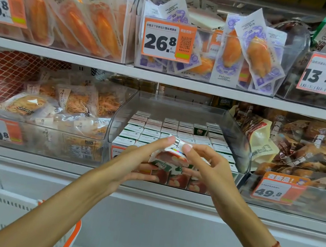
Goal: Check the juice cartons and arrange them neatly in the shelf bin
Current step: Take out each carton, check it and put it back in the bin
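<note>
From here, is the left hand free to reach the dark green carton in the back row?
Probably not yet: the left hand and right hand both hold a carton. The green carton itself lies unobstructed.

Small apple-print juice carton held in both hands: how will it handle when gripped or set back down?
The small apple-print juice carton is flat-sided paperboard, so it probably will not roll. The left hand and right hand hold it by fingertips alone, so it is likely light. Its glossy skin may slip, and a hard squeeze would probably dent it.
</note>
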The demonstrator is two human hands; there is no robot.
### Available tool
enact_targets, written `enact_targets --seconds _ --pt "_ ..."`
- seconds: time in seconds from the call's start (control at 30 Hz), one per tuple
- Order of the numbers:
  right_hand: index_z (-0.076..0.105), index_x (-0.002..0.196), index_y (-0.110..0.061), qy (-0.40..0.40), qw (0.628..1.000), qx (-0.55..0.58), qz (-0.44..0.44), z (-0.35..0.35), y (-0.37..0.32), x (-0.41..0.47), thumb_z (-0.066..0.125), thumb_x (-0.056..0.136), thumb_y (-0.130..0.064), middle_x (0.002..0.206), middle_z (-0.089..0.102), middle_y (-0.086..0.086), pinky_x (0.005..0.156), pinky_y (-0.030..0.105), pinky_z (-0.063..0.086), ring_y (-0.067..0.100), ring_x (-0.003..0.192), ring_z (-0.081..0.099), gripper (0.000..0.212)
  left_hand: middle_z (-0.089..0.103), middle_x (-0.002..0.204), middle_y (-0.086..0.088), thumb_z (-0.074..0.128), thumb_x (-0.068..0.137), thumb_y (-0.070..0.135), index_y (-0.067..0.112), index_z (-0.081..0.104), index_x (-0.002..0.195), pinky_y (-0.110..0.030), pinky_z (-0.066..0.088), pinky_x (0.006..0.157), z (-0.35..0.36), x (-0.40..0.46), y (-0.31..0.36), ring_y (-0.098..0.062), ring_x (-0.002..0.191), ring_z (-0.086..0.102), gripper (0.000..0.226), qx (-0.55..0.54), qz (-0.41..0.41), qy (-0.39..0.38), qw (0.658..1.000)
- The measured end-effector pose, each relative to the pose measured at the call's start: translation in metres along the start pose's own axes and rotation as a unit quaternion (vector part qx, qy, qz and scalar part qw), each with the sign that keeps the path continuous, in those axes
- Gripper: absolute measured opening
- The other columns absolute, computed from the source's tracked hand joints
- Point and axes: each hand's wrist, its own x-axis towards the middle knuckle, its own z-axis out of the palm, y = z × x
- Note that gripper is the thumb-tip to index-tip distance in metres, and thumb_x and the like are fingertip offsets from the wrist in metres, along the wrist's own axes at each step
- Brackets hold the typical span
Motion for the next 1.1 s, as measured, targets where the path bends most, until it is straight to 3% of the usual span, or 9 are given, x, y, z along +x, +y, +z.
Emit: enact_targets --seconds 0.1,0.2,0.33,0.4,0.53,0.73,0.83,0.93,1.1 --pt "0.065 0.116 -0.037 -0.061 0.984 -0.136 -0.102 -0.005 0.0 -0.004 0.08 0.073 -0.036 0.115 0.064 -0.018 0.082 0.02 0.054 0.002 0.107 0.059 0.046 0.071 0.068 0.023 0.069 0.049 0.077 0.045 0.074 0.063 -0.015 0.053 0.053 0.006 -0.003 0.005 0.0 0.074 0.07 0.035 0.023 0.024 0.029 0.999" --pt "0.066 0.114 -0.031 -0.019 0.962 -0.2 -0.187 -0.001 0.004 -0.002 0.081 0.077 -0.024 0.107 0.066 -0.013 0.077 0.014 0.05 0.001 0.1 0.06 0.04 0.073 0.075 0.015 0.064 0.047 0.08 0.045 0.074 0.07 -0.013 0.053 0.055 0.014 -0.005 0.006 0.004 0.073 0.068 0.044 0.055 0.053 0.075 0.994" --pt "0.07 0.11 -0.022 0.021 0.998 0.003 -0.051 -0.009 0.005 0.005 0.075 0.077 -0.034 0.099 0.075 -0.004 0.073 0.019 0.056 0.011 0.094 0.07 0.035 0.067 0.113 0.007 0.063 0.048 0.08 0.033 0.061 0.109 -0.035 0.05 0.098 0.013 -0.006 0.005 -0.008 0.109 0.062 0.077 0.015 0.074 0.1 0.992" --pt "0.068 0.111 -0.016 0.009 0.996 0.086 0.031 -0.015 0.007 0.008 0.071 0.075 -0.039 0.097 0.076 0.003 0.075 0.023 0.056 0.017 0.095 0.072 0.043 0.068 0.117 0.007 0.071 0.055 0.067 0.035 0.06 0.108 -0.034 0.05 0.099 0.012 -0.007 0.004 -0.01 0.111 0.063 0.063 0.001 0.085 0.098 0.992" --pt "0.066 0.115 -0.014 -0.001 0.996 0.049 0.071 -0.018 0.015 0.01 0.066 0.085 -0.037 0.097 0.076 0.005 0.079 0.028 0.054 0.017 0.093 0.073 0.037 0.076 0.091 0.011 0.076 0.08 0.031 0.025 0.057 0.111 -0.013 0.054 0.067 0.013 -0.005 -0.002 -0.004 0.088 0.072 0.037 -0.049 0.073 0.084 0.993" --pt "0.069 0.113 -0.024 -0.022 0.999 -0.012 0.028 -0.018 0.017 0.01 0.062 0.087 -0.043 0.096 0.076 -0.004 0.079 0.025 0.054 0.009 0.093 0.071 0.032 0.076 0.1 0.006 0.074 0.084 0.026 0.021 0.064 0.118 -0.021 0.057 0.084 0.018 -0.006 -0.004 -0.007 0.095 0.071 0.036 -0.046 0.063 0.08 0.994" --pt "0.066 0.114 -0.033 -0.006 0.993 -0.112 -0.029 -0.021 0.016 0.011 0.058 0.091 -0.046 0.095 0.074 -0.014 0.076 0.017 0.05 -0.004 0.094 0.065 0.028 0.075 0.099 0.013 0.073 0.083 0.032 0.035 0.071 0.103 -0.022 0.055 0.083 0.021 -0.002 -0.001 -0.005 0.098 0.069 0.021 -0.04 0.097 0.108 0.989" --pt "0.063 0.118 -0.035 0.091 0.949 -0.271 -0.134 -0.043 0.015 0.02 0.059 0.091 -0.045 0.11 0.066 -0.019 0.087 0.02 0.044 -0.004 0.106 0.056 0.03 0.072 0.105 0.012 0.072 0.085 0.033 0.043 0.065 0.091 -0.026 0.052 0.089 0.022 0.012 0.013 -0.005 0.104 0.065 0.014 -0.042 0.132 0.151 0.979" --pt "0.065 0.12 -0.009 0.242 0.756 -0.548 -0.263 -0.094 0.029 0.041 0.073 0.082 -0.011 0.122 0.064 0.009 0.104 0.044 0.039 0.032 0.12 0.054 0.04 0.067 0.118 0.006 0.071 0.087 0.03 0.028 0.063 0.121 -0.04 0.048 0.101 0.034 0.07 0.037 -0.013 0.112 0.061 0.035 0.077 0.21 0.192 0.956"
